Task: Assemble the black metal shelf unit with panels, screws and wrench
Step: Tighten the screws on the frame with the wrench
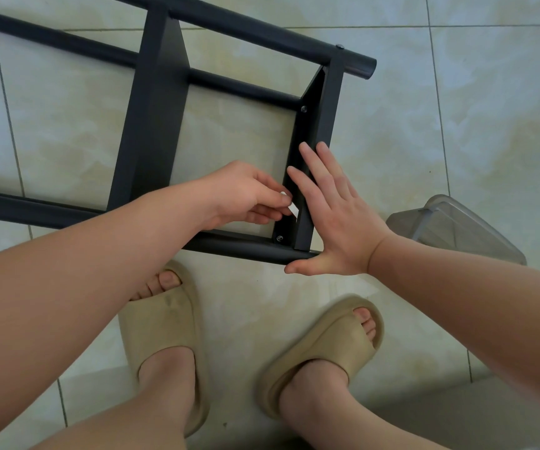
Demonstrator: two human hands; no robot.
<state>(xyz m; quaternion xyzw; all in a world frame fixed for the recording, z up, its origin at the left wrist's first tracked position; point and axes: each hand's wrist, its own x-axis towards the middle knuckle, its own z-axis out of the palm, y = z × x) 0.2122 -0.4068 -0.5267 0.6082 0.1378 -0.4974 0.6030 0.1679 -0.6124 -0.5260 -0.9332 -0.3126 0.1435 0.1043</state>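
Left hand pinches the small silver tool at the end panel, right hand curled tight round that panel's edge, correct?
Not quite. The left hand does pinch the small silver tool at the end panel, but the right hand is not curled round the edge: in the head view its fingers lie straight and flat against the panel.

Frame [239,25]: black tubes, lying on floor.
End panel [325,125]: on edge between tubes.
Screw [279,238]: in panel's near end.
Wrench [292,207]: small, pale, at panel's inner face.
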